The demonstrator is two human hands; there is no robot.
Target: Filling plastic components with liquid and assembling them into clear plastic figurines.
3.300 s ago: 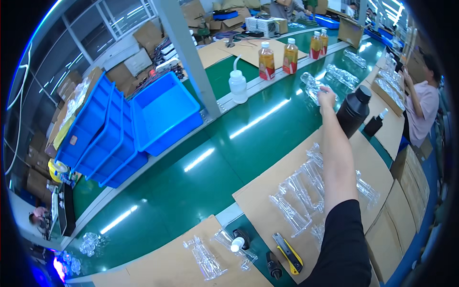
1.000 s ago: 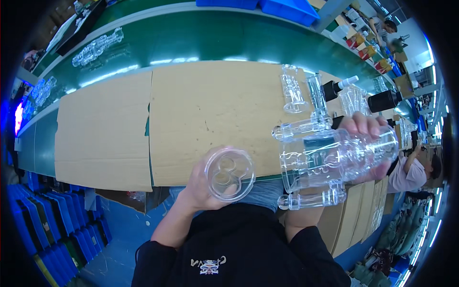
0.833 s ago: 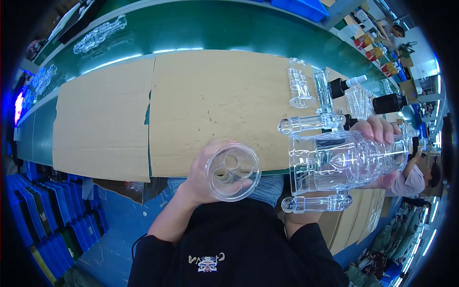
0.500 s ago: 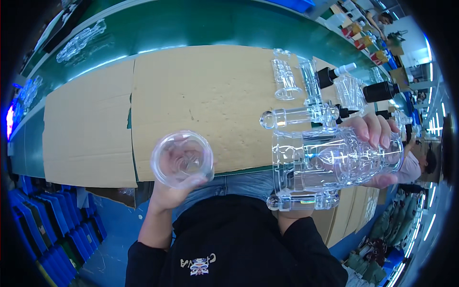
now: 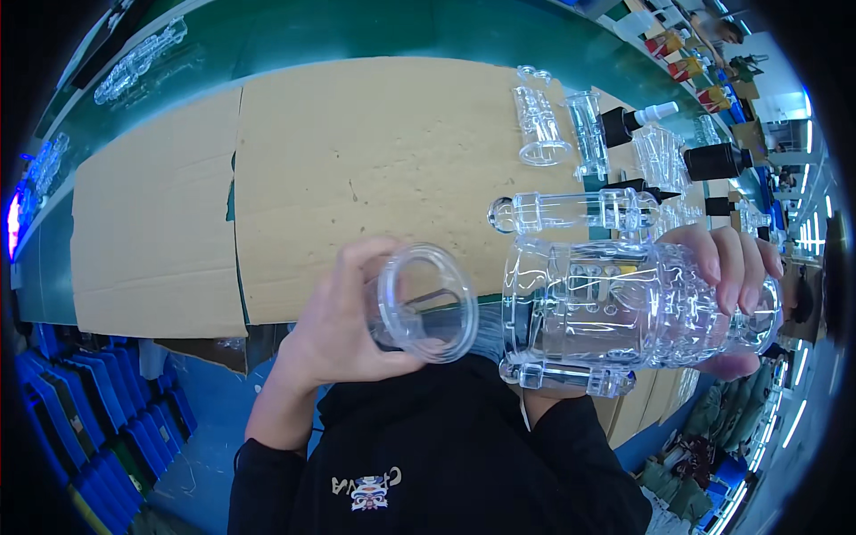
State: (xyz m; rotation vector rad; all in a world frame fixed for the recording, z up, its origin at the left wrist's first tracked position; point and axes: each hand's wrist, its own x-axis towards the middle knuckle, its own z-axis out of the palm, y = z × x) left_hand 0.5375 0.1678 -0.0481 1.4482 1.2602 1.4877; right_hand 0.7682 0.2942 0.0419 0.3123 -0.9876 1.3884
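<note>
My left hand is closed round a clear glass cup. The cup is tilted, its round open mouth turned toward the right. Beside it, close to the cup's rim, a large clear glass vessel lies sideways in my right hand. The right fingers wrap over its narrower right part, with the thumb below. Knob-ended glass tubes run along the vessel's upper and lower sides. Past the vessel, a smaller flared glass piece and a glass tube rest on the table.
Cardboard sheets cover part of the green table. Dark bottles, one with a white nozzle, stand or lie at the right among more glassware. Blue bins sit at lower left. Another person is at far upper right.
My left hand has moved right and tipped the cup from facing up to facing the vessel. The vessel in my right hand has shifted slightly right. The view has shifted a little.
</note>
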